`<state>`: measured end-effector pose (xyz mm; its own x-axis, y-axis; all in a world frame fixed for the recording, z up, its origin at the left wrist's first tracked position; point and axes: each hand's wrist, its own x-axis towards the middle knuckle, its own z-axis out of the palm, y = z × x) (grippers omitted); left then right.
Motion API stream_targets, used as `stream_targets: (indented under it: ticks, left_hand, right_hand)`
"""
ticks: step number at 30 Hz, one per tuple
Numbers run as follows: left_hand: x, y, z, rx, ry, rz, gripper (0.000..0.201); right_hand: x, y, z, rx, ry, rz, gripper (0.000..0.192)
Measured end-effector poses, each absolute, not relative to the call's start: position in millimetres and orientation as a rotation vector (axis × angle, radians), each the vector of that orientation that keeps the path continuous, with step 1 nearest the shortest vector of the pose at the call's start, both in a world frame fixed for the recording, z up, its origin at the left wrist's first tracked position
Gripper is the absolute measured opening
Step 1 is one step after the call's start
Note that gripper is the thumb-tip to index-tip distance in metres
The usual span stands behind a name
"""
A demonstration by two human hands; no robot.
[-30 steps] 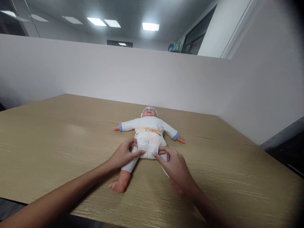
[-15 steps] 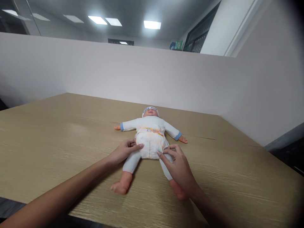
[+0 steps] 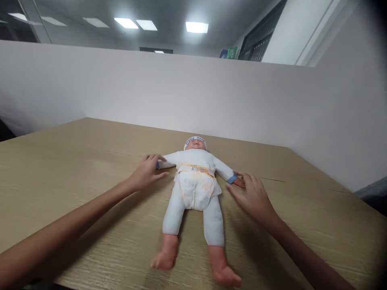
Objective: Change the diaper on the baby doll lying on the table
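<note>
The baby doll (image 3: 195, 181) lies on its back near the middle of the wooden bench (image 3: 75, 169), head far, feet near, wearing a diaper (image 3: 196, 192). The left hand (image 3: 147, 172) rests at the doll's left-side wrist, fingers loosely spread, gripping nothing. The right hand (image 3: 254, 197) touches the other wrist, fingers relaxed and open, seemingly keeping both arms spread flat.

Before us the light wood-grain table (image 3: 75, 161) with a seam across its top | behind it we see a plain white partition wall (image 3: 151, 88) | above, a grey ceiling with rectangular lit panels (image 3: 197, 27) | upper right, a dark-framed window (image 3: 256, 44) and a white pillar (image 3: 290, 32) | green box (image 3: 232, 52) atop the partition.
</note>
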<state>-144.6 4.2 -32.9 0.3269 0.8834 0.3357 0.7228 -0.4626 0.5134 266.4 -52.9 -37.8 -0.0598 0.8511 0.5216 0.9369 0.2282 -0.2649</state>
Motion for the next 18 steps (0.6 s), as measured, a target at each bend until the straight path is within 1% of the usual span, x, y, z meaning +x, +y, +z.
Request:
stream_targets:
  ticks: [2,3,4,6,7,10,13,15,16,18]
  left_hand:
    - [-128,33,-28,2.449,1.565,0.689,0.059]
    - [-118,46,-26,2.458,1.596,0.627,0.061]
    - [-109,57,-25,2.454,1.613,0.578,0.062]
    - [-95,72,-21,2.419,1.634,0.53,0.058]
    - [-91,75,-19,2.398,1.647,0.514,0.054]
    - [-94,57,-6,2.319,1.677,0.497,0.05]
    - [-107,-7,13,2.177,1.667,0.575,0.053]
    - [-115,-73,21,2.005,1.571,0.742,0.053]
    - [-119,-111,21,1.975,1.494,0.78,0.051]
    - [-124,-191,11,1.871,1.344,0.78,0.056]
  right_hand:
    - [262,-17,-36,-1.712,-1.968,-0.223,0.059]
    - [257,-1,-35,-1.736,-2.007,-0.178,0.056]
    - [250,12,-33,-1.742,-2.042,-0.136,0.049]
    - [236,28,-29,-1.746,-2.086,-0.064,0.034]
    - [231,31,-26,-1.75,-2.087,-0.047,0.03]
    - [222,18,-13,-1.777,-2.047,-0.024,0.032]
    - [225,-27,9,-1.731,-2.022,0.037,0.038]
    - [230,-72,28,-1.587,-2.039,0.146,0.043]
    - [233,-97,36,-1.511,-2.065,0.192,0.046]
    - [240,-152,48,-1.407,-2.101,0.271,0.048]
